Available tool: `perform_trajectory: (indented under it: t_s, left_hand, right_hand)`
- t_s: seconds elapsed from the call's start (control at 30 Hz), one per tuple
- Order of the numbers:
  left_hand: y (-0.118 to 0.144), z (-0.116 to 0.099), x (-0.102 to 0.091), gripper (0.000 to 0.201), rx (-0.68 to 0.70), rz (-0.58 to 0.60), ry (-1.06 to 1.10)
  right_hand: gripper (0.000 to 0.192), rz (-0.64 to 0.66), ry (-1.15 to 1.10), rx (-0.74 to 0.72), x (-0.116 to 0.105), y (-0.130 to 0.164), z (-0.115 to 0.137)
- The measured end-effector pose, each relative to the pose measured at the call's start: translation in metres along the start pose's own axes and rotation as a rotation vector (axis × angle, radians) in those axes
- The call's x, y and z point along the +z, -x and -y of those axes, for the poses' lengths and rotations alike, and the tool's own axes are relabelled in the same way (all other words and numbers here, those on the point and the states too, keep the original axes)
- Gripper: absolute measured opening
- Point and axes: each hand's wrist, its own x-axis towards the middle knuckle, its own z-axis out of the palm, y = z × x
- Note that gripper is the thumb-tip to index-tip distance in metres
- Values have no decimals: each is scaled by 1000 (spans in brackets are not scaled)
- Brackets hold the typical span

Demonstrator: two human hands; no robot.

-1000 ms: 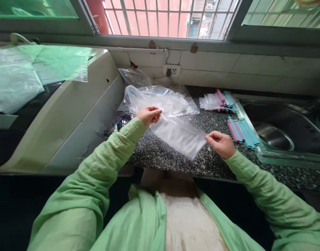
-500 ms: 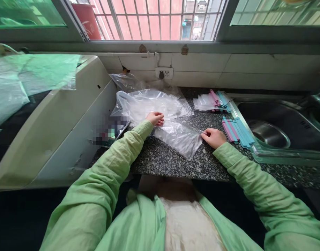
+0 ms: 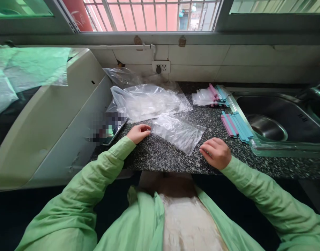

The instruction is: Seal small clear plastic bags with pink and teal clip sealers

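Head view, clear bag between hands

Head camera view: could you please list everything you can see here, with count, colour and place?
small plastic bag: one, clear, flat on the counter between the hands
large plastic bags: a heap, clear, behind the small bag
sealing sticks: a loose bunch, blue and pink, beside the sink
bags with sticks: a small stack, clear with pink and blue edges, at the back of the counter
counter: one, speckled black
sink: one, steel, far right
wall socket: one, white, on the tiles
appliance: one, cream, at left
left hand: at the small bag's left end, empty
right hand: on the counter, empty
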Motion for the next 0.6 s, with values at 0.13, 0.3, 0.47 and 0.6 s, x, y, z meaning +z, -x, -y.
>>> perform_trajectory:
  t_s: [0.13, 0.3, 0.47, 0.6]
  left_hand:
    - [1, -1, 10, 39, 73, -4, -83]
    - [-4, 0, 21, 23, 68, -20, -44]
    - [2, 4, 12, 19, 22, 24, 79]
    - [15, 8, -2, 24, 14, 77, 100]
  right_hand:
    - [12, 35, -29, -85, 6, 0, 21]
    - [17, 85, -6, -99, 14, -4, 29]
    - [15, 110, 17, -116, 13, -2, 30]
    - [15, 108, 37, -155, 11, 0, 30]
